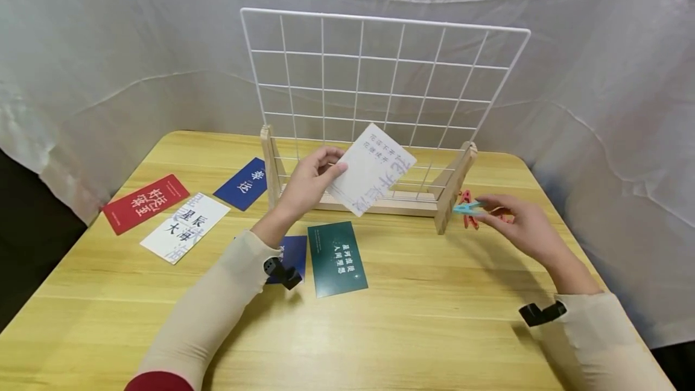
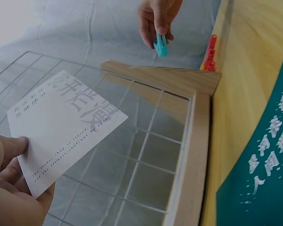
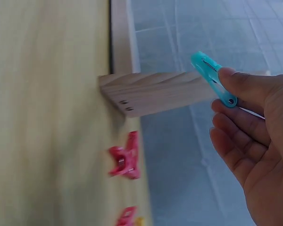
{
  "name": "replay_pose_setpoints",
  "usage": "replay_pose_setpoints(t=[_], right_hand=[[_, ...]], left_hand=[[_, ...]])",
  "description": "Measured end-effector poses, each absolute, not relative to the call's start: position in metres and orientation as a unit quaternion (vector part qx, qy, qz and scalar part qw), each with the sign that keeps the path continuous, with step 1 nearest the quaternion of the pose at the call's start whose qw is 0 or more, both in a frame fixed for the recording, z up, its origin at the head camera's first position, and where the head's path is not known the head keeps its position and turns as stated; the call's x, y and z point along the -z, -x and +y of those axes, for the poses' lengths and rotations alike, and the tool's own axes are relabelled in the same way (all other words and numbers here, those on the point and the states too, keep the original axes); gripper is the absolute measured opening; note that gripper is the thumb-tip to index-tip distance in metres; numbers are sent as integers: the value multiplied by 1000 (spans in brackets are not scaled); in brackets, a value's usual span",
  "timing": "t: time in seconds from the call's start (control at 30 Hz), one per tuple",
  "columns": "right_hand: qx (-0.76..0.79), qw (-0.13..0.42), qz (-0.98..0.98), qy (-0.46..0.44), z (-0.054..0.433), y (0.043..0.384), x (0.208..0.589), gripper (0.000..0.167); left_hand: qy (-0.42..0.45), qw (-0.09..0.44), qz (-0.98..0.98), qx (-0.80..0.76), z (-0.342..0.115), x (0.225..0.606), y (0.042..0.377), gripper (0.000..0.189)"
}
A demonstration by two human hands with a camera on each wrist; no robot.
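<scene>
My left hand (image 1: pixel 311 183) pinches a white card (image 1: pixel 372 169) with purple lettering by its left edge, thumb on the printed face. In the head view the card overlaps the lower part of a white wire grid (image 1: pixel 380 71). Between thumb and fingers of my right hand (image 1: pixel 521 225) is a turquoise clothespin (image 3: pixel 213 80), held in the air by the right wooden foot (image 1: pixel 455 189) of the grid's stand. Red clothespins (image 3: pixel 126 157) lie on the table near that foot.
On the wooden table (image 1: pixel 423 324) lie a green card (image 1: pixel 338 258), a red card (image 1: pixel 145 204), a white card with black lettering (image 1: pixel 184 228) and a blue card (image 1: pixel 245 184). Another blue card (image 1: pixel 295 252) is partly hidden under my left forearm. Pale cloth (image 1: pixel 136 29) hangs behind.
</scene>
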State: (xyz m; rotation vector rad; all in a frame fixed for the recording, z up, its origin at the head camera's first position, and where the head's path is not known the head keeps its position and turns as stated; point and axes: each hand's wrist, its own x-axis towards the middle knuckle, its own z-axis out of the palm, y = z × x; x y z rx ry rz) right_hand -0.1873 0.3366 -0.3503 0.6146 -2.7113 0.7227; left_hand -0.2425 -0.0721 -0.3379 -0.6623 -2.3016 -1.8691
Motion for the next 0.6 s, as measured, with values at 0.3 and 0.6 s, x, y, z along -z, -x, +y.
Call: replay_pose_setpoints(t=[0.3, 0.6], right_hand=[[-205, 177, -927, -260, 311, 194, 299, 39], [-184, 194, -903, -337, 279, 207, 254, 37]], left_hand=[[192, 112, -730, 646, -86, 324, 244, 22], [182, 155, -677, 696, -101, 314, 251, 23]])
